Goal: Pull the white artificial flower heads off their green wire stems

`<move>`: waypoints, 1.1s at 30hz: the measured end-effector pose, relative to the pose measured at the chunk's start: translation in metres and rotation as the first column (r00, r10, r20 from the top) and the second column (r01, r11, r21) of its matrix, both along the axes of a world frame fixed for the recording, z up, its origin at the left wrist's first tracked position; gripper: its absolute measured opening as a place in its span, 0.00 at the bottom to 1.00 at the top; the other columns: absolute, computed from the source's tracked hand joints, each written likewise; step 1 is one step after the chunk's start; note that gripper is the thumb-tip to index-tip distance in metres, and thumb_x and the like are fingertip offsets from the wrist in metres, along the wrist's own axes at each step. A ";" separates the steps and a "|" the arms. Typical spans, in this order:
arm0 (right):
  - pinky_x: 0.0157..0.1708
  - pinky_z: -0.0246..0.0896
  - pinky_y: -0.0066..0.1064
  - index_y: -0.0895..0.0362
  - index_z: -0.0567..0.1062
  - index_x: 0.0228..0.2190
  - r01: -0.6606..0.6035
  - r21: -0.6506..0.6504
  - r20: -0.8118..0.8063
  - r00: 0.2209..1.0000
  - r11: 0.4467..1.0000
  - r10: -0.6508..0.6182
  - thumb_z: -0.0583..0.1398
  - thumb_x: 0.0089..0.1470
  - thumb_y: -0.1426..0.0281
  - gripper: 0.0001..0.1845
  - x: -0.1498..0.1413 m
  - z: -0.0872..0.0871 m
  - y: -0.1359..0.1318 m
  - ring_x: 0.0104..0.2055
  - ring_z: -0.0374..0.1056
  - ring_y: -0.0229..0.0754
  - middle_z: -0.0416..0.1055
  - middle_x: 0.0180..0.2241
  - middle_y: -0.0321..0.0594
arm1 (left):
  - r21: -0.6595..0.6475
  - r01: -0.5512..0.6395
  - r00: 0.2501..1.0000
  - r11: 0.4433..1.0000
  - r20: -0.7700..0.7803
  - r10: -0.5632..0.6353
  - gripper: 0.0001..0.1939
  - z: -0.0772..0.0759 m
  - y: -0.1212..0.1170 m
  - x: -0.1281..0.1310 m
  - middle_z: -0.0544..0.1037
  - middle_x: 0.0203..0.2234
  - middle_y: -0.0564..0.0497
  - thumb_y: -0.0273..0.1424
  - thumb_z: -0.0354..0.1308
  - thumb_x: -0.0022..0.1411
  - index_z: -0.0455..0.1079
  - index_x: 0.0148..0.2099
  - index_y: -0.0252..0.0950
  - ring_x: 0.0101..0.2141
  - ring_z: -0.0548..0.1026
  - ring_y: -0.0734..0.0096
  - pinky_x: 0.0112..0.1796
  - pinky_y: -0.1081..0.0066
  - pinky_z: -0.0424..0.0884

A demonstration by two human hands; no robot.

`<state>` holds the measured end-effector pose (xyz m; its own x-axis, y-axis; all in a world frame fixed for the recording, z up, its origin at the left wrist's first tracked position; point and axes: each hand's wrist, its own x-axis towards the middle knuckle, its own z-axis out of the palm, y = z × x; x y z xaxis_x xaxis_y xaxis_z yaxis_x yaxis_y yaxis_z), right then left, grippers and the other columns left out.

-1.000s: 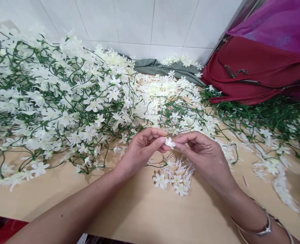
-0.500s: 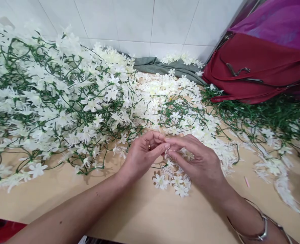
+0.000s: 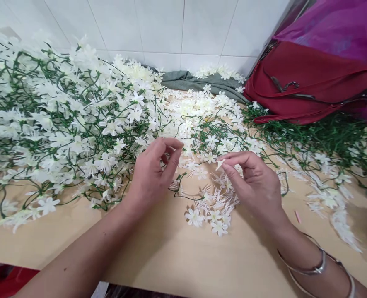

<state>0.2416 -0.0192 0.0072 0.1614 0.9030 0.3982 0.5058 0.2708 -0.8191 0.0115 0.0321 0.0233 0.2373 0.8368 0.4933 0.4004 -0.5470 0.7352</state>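
Observation:
My right hand [image 3: 258,182] pinches a small white artificial blossom [image 3: 220,164] between thumb and forefinger, its petals bunched together. To its left, my left hand [image 3: 155,169] hovers over the table, fingers loosely curled with the thumb tip close to the forefinger; nothing shows between them. Under and between the hands lie loose white stamens [image 3: 219,196] and a short green stem [image 3: 183,195]. Several open white flowers [image 3: 194,217] rest on the table just in front of them.
A big heap of white flowers on green stems [image 3: 62,120] fills the left side. Loose petals [image 3: 196,103] spread toward the tiled wall. A red bag [image 3: 314,82] sits over green stems [image 3: 329,132] at right. A grey cloth [image 3: 199,82] lies along the wall.
The hands, which met at the fingertips, have separated. My left hand has moved left and farther from me, while my right has shifted slightly right with the small blossom.

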 end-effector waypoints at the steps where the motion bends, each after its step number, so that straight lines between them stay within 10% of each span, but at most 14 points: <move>1: 0.50 0.66 0.42 0.50 0.76 0.34 0.011 -0.006 -0.010 1.000 1.000 -0.011 0.64 0.62 0.67 0.03 0.001 -0.002 0.001 0.46 0.75 0.48 0.79 0.40 0.40 | 0.052 0.032 0.996 0.998 -0.083 -0.028 0.04 0.000 0.003 -0.002 0.80 0.39 0.49 0.29 0.56 0.72 0.72 0.46 0.38 0.34 0.77 0.71 0.35 0.72 0.71; 11: 0.49 0.66 0.44 0.50 0.77 0.31 0.031 -0.042 -0.066 0.997 0.999 -0.034 0.68 0.58 0.69 0.04 0.008 -0.004 0.005 0.42 0.75 0.48 0.79 0.36 0.38 | 0.039 0.147 0.747 0.988 -0.660 -0.085 0.10 0.002 0.000 -0.010 0.78 0.36 0.47 0.38 0.60 0.71 0.75 0.41 0.35 0.36 0.76 0.61 0.34 0.67 0.66; 18: 0.47 0.67 0.39 0.51 0.77 0.29 -0.033 -0.100 -0.177 0.984 0.994 0.015 0.70 0.54 0.69 0.07 -0.001 -0.003 0.005 0.39 0.73 0.45 0.77 0.32 0.36 | -0.083 0.163 0.740 0.983 -0.649 -0.178 0.09 0.004 0.001 -0.005 0.79 0.33 0.47 0.28 0.56 0.72 0.73 0.36 0.35 0.35 0.76 0.62 0.38 0.66 0.68; 23: 0.34 0.66 0.32 0.52 0.76 0.29 -0.008 -0.157 -0.315 0.948 0.988 -0.042 0.72 0.53 0.65 0.10 0.002 -0.006 0.010 0.33 0.70 0.41 0.76 0.30 0.36 | 0.233 -0.064 0.977 0.970 -0.184 0.108 0.03 0.012 -0.007 -0.004 0.80 0.37 0.50 0.30 0.56 0.74 0.71 0.46 0.39 0.35 0.78 0.68 0.39 0.68 0.70; 26: 0.32 0.64 0.31 0.52 0.76 0.29 0.015 -0.168 -0.371 0.925 0.986 -0.077 0.73 0.51 0.63 0.11 0.005 -0.010 0.015 0.31 0.67 0.40 0.74 0.28 0.35 | 0.254 -0.187 0.976 0.949 0.159 0.149 0.06 0.016 -0.016 -0.002 0.80 0.42 0.51 0.28 0.58 0.73 0.71 0.51 0.41 0.37 0.81 0.71 0.40 0.70 0.73; 29: 0.30 0.62 0.31 0.52 0.76 0.27 0.027 -0.189 -0.425 0.899 0.982 -0.107 0.74 0.47 0.62 0.14 0.006 -0.011 0.018 0.29 0.65 0.39 0.73 0.27 0.34 | 0.006 0.057 0.951 0.998 0.305 -0.056 0.10 0.016 -0.018 0.002 0.82 0.42 0.49 0.30 0.59 0.73 0.71 0.54 0.40 0.38 0.83 0.69 0.40 0.69 0.78; 33: 0.30 0.61 0.30 0.52 0.76 0.27 0.026 -0.186 -0.452 0.885 0.982 -0.109 0.75 0.46 0.62 0.14 0.005 -0.010 0.019 0.28 0.64 0.38 0.72 0.26 0.33 | -0.292 0.306 0.806 0.906 0.587 -0.083 0.10 0.011 -0.009 0.004 0.84 0.41 0.49 0.36 0.61 0.72 0.74 0.52 0.39 0.35 0.84 0.71 0.36 0.73 0.81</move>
<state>0.2468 0.0001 -0.0031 0.3508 0.9304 0.1066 0.0746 0.0857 -0.9935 0.0158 0.0233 0.0348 0.1969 0.9432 0.2676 -0.2178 -0.2241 0.9499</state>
